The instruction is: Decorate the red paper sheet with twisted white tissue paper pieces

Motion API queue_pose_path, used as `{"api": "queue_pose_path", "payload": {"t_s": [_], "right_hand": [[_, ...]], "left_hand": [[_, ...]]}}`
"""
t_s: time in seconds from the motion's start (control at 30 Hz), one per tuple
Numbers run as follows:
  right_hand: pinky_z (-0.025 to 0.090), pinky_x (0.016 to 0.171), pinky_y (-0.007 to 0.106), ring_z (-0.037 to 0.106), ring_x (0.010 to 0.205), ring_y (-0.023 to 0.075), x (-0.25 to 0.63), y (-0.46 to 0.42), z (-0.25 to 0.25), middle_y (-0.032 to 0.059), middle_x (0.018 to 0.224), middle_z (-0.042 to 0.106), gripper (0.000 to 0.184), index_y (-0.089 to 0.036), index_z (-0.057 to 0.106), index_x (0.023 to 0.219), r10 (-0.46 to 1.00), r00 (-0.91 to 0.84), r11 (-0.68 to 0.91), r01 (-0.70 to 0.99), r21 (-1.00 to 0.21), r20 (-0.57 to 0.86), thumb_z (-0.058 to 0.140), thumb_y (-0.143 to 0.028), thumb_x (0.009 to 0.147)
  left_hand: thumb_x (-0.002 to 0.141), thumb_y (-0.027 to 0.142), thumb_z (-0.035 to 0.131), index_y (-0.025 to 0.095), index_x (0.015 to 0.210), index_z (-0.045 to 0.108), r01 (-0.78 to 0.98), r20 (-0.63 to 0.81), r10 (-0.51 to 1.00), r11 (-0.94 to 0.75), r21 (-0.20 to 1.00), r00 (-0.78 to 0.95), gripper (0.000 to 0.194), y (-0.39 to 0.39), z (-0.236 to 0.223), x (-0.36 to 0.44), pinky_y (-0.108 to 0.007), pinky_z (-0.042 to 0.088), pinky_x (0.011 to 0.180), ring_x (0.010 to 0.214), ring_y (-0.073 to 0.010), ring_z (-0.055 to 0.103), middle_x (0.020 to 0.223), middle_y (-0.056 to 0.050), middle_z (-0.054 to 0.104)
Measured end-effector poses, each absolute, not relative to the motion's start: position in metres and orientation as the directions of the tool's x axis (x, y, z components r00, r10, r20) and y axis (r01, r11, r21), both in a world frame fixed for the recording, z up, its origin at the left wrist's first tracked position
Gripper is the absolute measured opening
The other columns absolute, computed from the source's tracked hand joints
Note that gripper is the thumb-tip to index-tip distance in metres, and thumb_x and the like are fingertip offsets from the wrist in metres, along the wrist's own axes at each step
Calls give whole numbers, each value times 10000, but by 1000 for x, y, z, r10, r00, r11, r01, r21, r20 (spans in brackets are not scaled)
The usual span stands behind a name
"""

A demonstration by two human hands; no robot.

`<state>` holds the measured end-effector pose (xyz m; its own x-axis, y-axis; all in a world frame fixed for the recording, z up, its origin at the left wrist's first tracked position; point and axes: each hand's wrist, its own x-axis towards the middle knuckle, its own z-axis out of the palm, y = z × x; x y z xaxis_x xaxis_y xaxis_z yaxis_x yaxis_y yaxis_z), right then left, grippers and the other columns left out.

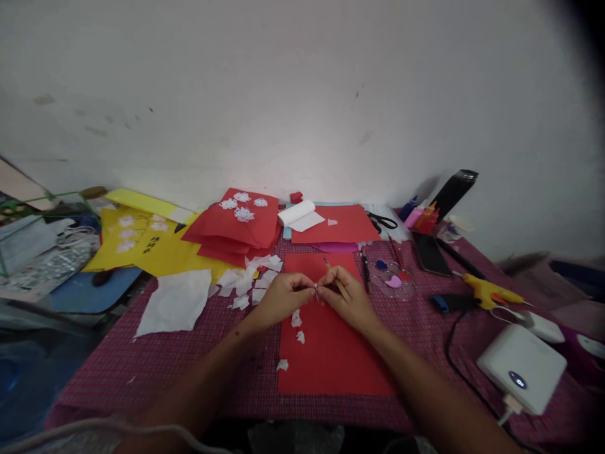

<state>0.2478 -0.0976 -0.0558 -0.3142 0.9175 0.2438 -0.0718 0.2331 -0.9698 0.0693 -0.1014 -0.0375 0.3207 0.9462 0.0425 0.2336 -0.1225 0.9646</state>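
Over a red paper sheet [331, 359], my left hand [284, 296] and my right hand [348, 301] meet fingertip to fingertip. Both are closed in a pinch on a tiny white paper piece [316, 287], mostly covered by the fingers. A thin wooden stick [342, 290], perhaps a brush or pencil, also lies between my right fingers, its far end pointing up and left. Several small crumpled paper bits [296, 319] rest along the sheet's left side. Left of my left hand are scattered white paper squares [242, 281] and a larger white tissue sheet [174, 302].
Red sheets with white paper flowers [244, 214] and yellow painted paper [125, 243] lie at the back left. A paper roll [297, 214] sits behind my hands. To the right are a paint palette [393, 282], black scissors [385, 222], a yellow glue gun [486, 290] and a white power bank [522, 369].
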Motion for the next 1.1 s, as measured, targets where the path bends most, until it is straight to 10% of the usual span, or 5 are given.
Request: {"api": "queue_pose_path", "payload": {"t_s": [1.1], "right_hand": [[441,630,295,534,657,154,248,-100,-51,-2,783,569,180,-241,436,838,905,-313,336,116,-935,287,615,-259,850]], "left_hand": [[803,244,564,134,752,677,257,30,944,-120,959,330,165,-99,-44,66,-201,351,539,580,-94,486,655,2,615]]}}
